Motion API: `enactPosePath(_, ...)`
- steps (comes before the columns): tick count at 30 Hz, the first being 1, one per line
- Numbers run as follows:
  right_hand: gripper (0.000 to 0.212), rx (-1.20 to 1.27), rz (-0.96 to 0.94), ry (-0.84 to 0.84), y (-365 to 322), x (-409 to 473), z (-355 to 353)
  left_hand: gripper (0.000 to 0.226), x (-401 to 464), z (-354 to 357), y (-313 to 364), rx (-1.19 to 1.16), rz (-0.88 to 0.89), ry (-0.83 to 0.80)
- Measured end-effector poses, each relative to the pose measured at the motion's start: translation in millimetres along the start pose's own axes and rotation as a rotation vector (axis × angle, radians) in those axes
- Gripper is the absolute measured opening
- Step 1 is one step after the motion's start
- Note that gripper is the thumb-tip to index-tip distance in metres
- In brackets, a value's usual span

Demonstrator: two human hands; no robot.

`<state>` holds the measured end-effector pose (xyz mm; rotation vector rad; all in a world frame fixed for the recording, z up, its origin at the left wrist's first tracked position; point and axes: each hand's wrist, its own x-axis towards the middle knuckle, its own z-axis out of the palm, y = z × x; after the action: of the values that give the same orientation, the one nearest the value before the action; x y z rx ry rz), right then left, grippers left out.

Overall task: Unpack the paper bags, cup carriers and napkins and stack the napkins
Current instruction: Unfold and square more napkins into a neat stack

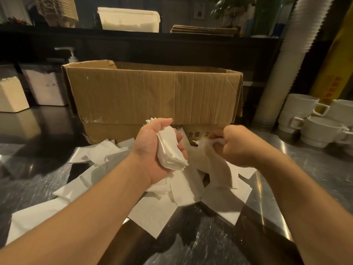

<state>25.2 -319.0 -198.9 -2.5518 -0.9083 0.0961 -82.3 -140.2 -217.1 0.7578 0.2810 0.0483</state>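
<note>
Loose napkins (156, 213) lie below both hands; the left hand (152, 150) grips the stack (170, 148), the right hand (235, 144) pinches a blurred sheet (208, 159), seemingly to add next.

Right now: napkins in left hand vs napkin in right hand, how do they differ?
The left hand grips a thick bundle of napkins, edges roughly aligned, held upright and sharp in view. The right hand pinches a single napkin, which hangs limp below the fist and looks motion-blurred. The bundle is compact; the single napkin is spread out and drooping. Both are white paper, held above the loose napkins scattered on the steel counter before the cardboard box.
</note>
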Motion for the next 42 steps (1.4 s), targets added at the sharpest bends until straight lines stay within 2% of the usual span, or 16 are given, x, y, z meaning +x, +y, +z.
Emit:
enactPosePath(3, 0.025, 0.328, -0.049, 0.199, -2, -2, -6, 0.029, 1, 0, 1, -0.015, 0.004, -0.016)
enactPosePath(5, 0.015, 0.534, -0.022, 0.229, -8, -6, -11, 0.024, 1, 0, 2, -0.023, 0.006, -0.026)
enactPosePath(8, 0.014, 0.876, 0.108, 0.094, -12, -8, -19, 0.023, 1, 0, 3, -0.039, -0.003, -0.037)
enactPosePath(10, 0.015, 0.941, 0.150, -0.003, -11, -11, -23, 0.025, 1, 0, 4, -0.051, -0.003, -0.039)
enactPosePath(17, 0.017, 0.279, 0.223, -0.154, -9, -6, -6, 0.034, 0, 0, 3, -0.039, 0.000, 0.008)
enactPosePath(20, 0.018, 0.120, 0.206, -0.154, -8, -4, -5, 0.034, 1, -1, 3, -0.041, 0.012, 0.014)
enactPosePath(23, 0.016, 0.148, 0.159, -0.069, -7, -4, -7, 0.036, 1, -2, 4, -0.053, 0.016, -0.005)
enactPosePath(26, 0.015, 0.356, 0.110, 0.011, -8, -6, -11, 0.027, -2, 2, 5, -0.112, 0.032, -0.043)
enactPosePath(30, 0.017, 0.453, 0.047, 0.005, -8, -7, -12, 0.033, -6, 4, 9, -0.184, 0.046, -0.137)
enactPosePath(36, 0.031, 0.084, -0.068, -0.192, -10, -6, -3, 0.027, -8, 6, 8, -0.243, 0.056, -0.157)
enactPosePath(39, 0.027, 0.033, -0.086, -0.177, -11, -2, 6, 0.031, -8, 6, 8, -0.225, 0.053, -0.163)
enactPosePath(42, 0.026, -0.121, -0.155, -0.077, -10, 5, 18, 0.036, -7, 6, 9, -0.203, 0.046, -0.168)
